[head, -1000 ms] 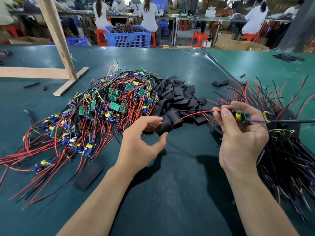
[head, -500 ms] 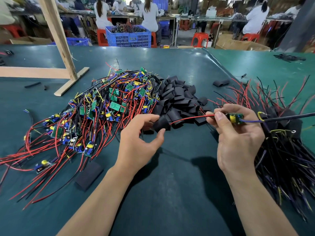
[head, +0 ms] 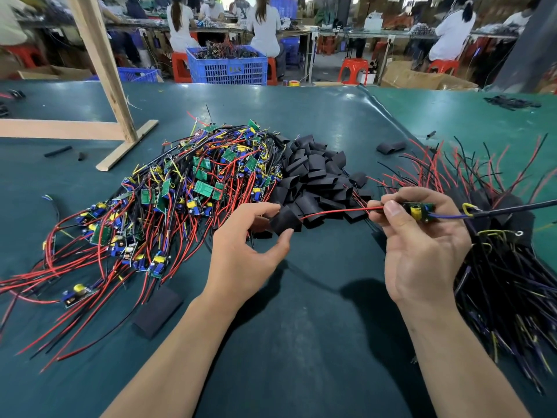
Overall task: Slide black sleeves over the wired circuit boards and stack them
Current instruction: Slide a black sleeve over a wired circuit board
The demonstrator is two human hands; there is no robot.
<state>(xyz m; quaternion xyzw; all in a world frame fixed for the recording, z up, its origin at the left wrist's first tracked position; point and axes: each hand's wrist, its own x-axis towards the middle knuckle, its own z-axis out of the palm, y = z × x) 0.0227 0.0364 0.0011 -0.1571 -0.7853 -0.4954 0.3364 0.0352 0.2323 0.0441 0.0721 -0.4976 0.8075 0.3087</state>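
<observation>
Holding the small circuit board (head: 419, 210) is easy, because it looks very light, but it is hard and thin, and its little parts could be bent or broken. It is best taken by its edges, not by the yellow part on top. Its red wire (head: 340, 211) is soft and bendy, so it can be fed through first and pulled gently. The black sleeve (head: 285, 222) looks soft and thin and is easily squashed flat, so it should be pinched only lightly, with its mouth kept open.

The board is held up above the table (head: 301, 327) by the right hand (head: 422, 251), with thumb and fingers curled around it. The sleeve is pinched by the left hand (head: 247, 251) between thumb and fingertips, just in front of the pile of loose sleeves (head: 316, 173). The red wire's end is seen at the sleeve's mouth, but it cannot be told if it is inside. More bare boards (head: 180, 191) are heaped at the left, and finished ones (head: 506, 267) are stacked at the right.
</observation>
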